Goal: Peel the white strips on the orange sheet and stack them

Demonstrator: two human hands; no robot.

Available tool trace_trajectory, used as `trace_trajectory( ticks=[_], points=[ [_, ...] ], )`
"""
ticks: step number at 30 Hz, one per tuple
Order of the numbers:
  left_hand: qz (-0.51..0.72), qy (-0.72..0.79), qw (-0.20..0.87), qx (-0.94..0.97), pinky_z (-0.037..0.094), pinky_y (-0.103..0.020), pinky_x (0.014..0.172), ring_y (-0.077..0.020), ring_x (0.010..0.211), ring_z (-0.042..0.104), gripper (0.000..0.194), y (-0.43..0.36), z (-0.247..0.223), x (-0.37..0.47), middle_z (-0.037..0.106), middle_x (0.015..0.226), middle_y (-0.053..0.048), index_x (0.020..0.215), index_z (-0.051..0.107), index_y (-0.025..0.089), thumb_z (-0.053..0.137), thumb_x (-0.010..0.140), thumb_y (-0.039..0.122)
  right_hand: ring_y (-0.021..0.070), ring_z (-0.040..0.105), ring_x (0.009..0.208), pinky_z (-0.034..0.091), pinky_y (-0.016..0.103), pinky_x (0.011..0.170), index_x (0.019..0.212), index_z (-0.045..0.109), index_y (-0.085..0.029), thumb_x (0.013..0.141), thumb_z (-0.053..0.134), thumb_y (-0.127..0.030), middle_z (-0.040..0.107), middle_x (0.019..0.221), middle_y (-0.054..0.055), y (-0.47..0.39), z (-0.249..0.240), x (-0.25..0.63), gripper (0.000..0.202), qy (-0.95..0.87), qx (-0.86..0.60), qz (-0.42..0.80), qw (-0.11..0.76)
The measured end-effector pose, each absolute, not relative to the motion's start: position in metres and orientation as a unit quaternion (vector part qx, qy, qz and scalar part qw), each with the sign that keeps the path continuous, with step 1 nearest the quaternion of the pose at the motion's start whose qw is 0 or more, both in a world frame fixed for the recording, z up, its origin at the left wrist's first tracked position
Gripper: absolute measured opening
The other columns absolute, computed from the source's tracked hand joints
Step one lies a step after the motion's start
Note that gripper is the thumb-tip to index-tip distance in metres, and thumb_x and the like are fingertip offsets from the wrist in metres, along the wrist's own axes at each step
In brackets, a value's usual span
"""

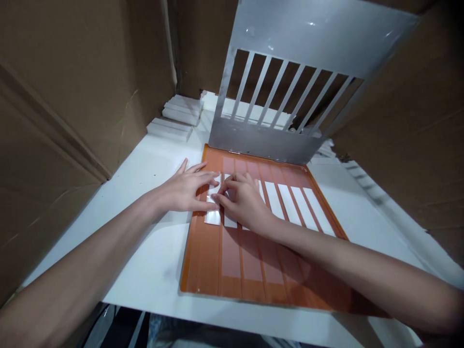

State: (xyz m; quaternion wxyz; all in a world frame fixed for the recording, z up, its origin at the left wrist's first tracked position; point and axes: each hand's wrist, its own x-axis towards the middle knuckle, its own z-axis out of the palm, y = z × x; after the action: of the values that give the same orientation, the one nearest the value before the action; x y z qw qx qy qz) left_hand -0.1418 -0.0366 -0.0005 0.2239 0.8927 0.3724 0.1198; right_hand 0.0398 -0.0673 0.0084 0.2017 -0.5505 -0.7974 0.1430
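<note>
An orange board lies on the white table, with several white strips laid side by side across its middle. Over its left part, my left hand is spread, its fingertips at the leftmost strip, which looks glossy. My right hand reaches in from the right, thumb and fingers drawn together beside that same strip. Whatever sits between those fingertips is too small to make out. Behind the hands a grey metal frame with long slots stands raised at the board's far edge.
Stacks of white strips sit at the table's back left. More white pieces lie behind the board at the right. Cardboard walls enclose the white table on the left, back and right.
</note>
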Motion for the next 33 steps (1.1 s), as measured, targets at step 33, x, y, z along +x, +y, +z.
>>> trace_trajectory(
  ticks=[33],
  points=[
    [0.125, 0.380, 0.239, 0.885, -0.009, -0.057, 0.105, -0.0310, 0.136, 0.011, 0.048, -0.0331, -0.0024, -0.1424, 0.041, 0.139, 0.001, 0.113, 0.055, 0.026, 0.052, 0.078, 0.058, 0.0216, 0.046, 0.084, 0.029, 0.032, 0.072, 0.073, 0.056, -0.017, 0.076, 0.062, -0.033, 0.057, 0.082, 0.004, -0.0635, 0.0077, 0.0396, 0.017, -0.807, -0.553, 0.107, 0.179]
  ],
)
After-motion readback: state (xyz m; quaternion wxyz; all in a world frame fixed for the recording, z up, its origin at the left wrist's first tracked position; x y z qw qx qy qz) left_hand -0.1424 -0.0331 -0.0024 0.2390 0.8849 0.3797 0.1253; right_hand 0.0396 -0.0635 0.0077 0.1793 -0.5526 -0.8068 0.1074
